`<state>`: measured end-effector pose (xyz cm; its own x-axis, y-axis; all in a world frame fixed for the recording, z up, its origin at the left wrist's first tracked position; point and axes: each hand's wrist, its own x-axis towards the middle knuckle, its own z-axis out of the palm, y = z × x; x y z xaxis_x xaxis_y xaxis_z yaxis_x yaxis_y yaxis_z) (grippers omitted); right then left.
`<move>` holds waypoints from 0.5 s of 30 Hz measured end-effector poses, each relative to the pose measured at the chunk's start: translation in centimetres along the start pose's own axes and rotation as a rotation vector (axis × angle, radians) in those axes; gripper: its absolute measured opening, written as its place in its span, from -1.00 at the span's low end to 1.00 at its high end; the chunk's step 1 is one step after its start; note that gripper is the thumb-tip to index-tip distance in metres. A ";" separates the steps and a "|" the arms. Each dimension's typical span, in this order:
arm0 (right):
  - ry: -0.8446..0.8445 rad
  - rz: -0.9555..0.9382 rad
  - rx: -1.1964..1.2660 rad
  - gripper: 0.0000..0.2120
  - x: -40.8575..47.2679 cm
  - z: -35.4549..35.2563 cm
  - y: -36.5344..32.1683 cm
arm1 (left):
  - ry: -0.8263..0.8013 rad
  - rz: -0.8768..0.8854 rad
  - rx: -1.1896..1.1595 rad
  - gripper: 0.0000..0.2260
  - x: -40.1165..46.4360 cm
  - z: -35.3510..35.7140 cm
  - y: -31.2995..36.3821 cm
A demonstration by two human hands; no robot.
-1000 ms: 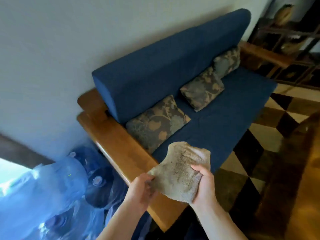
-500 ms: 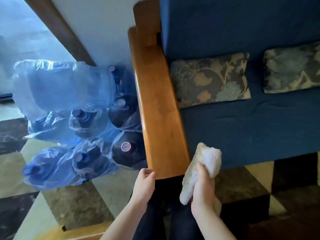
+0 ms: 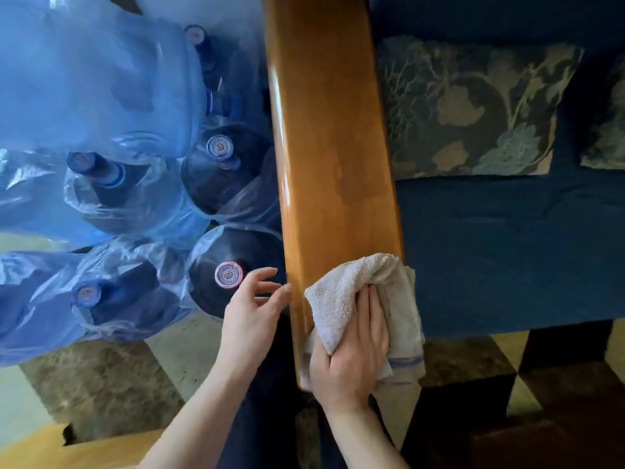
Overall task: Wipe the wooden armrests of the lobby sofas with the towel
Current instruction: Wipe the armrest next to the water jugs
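**Towel pressed to the near end of the armrest**

The towel [image 3: 363, 299] is off-white terry, bunched and creased, with a thin blue stripe along its lower hem. It lies on the near end of the glossy honey-brown wooden armrest [image 3: 333, 147], spilling over the end and the sofa-side edge. The right hand [image 3: 351, 350] presses flat on it, fingers together, thumb tucked under a fold. The left hand [image 3: 252, 316] hangs just beside the armrest's outer edge, fingers loosely spread, holding nothing. Wrapped blue water jugs [image 3: 111, 184] crowd the floor there; a patterned cushion [image 3: 473, 110] sits on the navy seat [image 3: 507, 252].
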<state>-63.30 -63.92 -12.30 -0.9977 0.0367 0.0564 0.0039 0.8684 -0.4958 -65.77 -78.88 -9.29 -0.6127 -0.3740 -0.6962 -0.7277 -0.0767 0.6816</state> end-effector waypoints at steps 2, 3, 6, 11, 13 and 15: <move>0.033 -0.019 -0.020 -0.38 0.8 0.8 -0.4 | 0.029 0.037 0.048 -0.63 3.1 -0.4 1.9; 0.054 -0.032 -0.022 -0.39 1.7 1.1 -0.7 | 0.031 0.066 0.101 -0.55 4.8 -0.4 3.3; 0.107 -0.049 -0.014 -0.42 6.8 2.2 -1.9 | -0.073 0.178 0.215 -0.31 9.8 -0.4 7.8; 0.180 -0.014 0.006 -0.44 19.0 4.7 -5.2 | -0.214 0.363 0.714 0.23 16.4 -1.3 15.6; 0.220 -0.003 -0.001 -0.44 23.5 5.7 -6.3 | -0.251 0.402 0.910 0.38 17.6 -0.9 17.5; 0.233 -0.004 -0.032 -0.44 27.3 6.8 -7.3 | -0.252 0.383 1.037 0.43 18.2 -0.5 18.6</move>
<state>-91.06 -72.62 -13.06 -0.9553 0.1430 0.2586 0.0057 0.8838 -0.4678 -90.32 -87.57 -9.21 -0.8092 -0.0030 -0.5875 -0.3120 0.8495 0.4255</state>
